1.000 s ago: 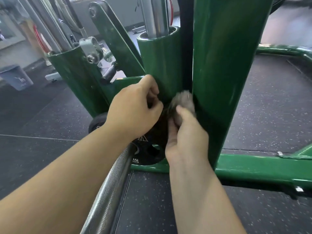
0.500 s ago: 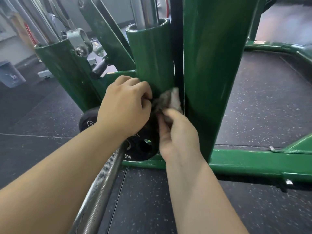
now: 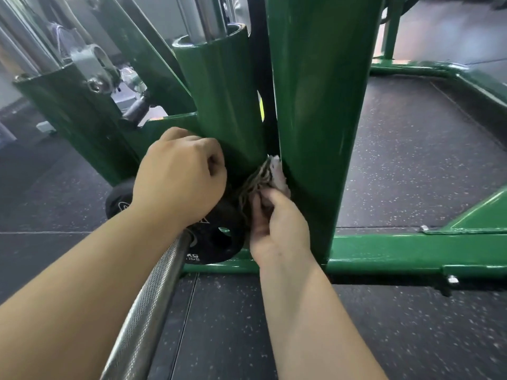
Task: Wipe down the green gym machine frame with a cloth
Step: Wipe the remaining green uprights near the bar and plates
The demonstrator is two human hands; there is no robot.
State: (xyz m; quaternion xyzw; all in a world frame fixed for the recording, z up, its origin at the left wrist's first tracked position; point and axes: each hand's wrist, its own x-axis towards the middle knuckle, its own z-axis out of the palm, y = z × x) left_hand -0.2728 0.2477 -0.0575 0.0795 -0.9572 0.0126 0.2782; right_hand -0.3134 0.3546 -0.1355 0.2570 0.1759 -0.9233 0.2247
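Observation:
The green machine frame has a wide upright post (image 3: 323, 105) and a round green tube (image 3: 225, 100) just left of it, with a narrow dark gap between them. A striped grey and white cloth (image 3: 267, 175) is pushed into the bottom of that gap. My right hand (image 3: 277, 223) pinches the cloth from below with thumb and fingers and holds it against the post. My left hand (image 3: 178, 174) is curled into a fist at the foot of the tube, and its fingers appear to pinch the cloth's dark left end, which is partly hidden.
A knurled steel barbell (image 3: 142, 319) runs under my left forearm to a black weight plate (image 3: 216, 242) at the frame's foot. The green base rail (image 3: 411, 250) lies along the black rubber floor to the right. More green brackets and chrome rods stand at the upper left.
The cloth has slid lower in the gap between tube and post, and both hands moved down with it. My view has shifted closer and slightly right.

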